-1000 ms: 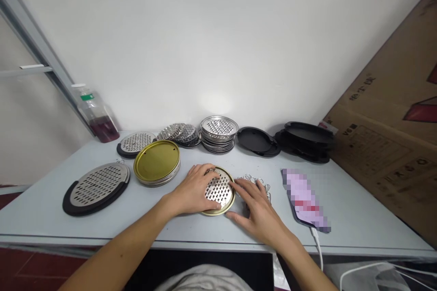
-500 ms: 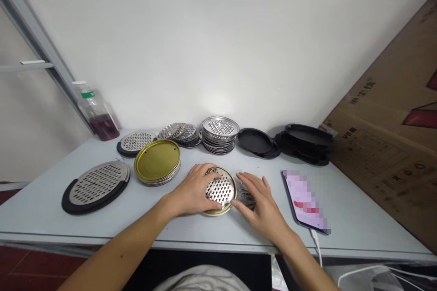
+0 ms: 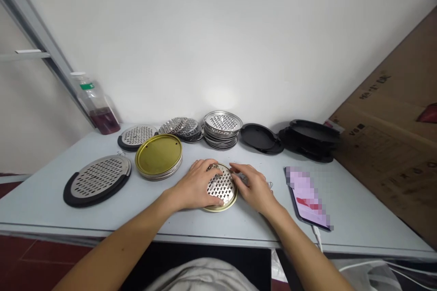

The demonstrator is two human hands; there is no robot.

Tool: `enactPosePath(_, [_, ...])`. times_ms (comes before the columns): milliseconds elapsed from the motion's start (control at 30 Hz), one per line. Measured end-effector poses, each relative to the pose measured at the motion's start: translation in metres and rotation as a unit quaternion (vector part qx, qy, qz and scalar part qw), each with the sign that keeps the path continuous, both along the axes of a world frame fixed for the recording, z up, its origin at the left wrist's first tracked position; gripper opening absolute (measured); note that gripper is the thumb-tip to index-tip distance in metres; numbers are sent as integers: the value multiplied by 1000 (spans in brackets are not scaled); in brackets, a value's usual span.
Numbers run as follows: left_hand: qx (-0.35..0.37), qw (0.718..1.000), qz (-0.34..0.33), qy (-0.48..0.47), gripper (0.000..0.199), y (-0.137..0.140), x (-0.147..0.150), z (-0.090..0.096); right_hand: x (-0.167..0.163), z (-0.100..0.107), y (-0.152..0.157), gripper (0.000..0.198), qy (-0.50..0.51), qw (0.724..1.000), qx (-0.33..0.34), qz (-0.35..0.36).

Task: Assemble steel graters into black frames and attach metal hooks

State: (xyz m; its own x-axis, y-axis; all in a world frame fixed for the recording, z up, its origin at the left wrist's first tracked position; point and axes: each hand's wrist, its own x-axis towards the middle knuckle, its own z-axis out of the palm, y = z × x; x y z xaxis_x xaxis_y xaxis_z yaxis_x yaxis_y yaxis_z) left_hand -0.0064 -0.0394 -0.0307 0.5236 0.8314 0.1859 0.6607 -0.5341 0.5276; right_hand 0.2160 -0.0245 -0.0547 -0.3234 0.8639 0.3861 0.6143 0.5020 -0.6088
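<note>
A round metal grater disc [image 3: 223, 186] with a gold-coloured rim lies flat on the table in front of me. My left hand [image 3: 196, 187] grips it from the left, thumb at the near edge and fingers over the far part. At its upper right edge is my right hand [image 3: 251, 186], thumb and forefinger brought close together near the rim. Whatever is between those fingertips is too small to make out. Small wire-like metal pieces [image 3: 270, 185] show partly behind the right hand.
Left stand a stack of gold lids [image 3: 160, 154] and two graters with black edging [image 3: 100, 179]. Behind are stacked grater discs [image 3: 222, 122] and black round trays [image 3: 261, 138]. A phone [image 3: 307, 200] with a cable lies right, near a cardboard box [image 3: 385, 145]; a bottle [image 3: 102, 113] stands far left.
My right hand has moved left and up to the disc's rim, and its thumb and forefinger have drawn together. The left hand keeps its hold. The view has shifted slightly.
</note>
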Motion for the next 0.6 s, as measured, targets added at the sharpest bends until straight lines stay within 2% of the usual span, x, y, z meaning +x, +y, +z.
enactPosePath(233, [1, 1000, -1, 15, 67, 0, 0, -2, 0, -7, 2, 37, -113, 993, 11, -17])
enactPosePath(600, [2, 1000, -10, 24, 65, 0, 0, -3, -2, -6, 0, 40, -114, 993, -13, -30])
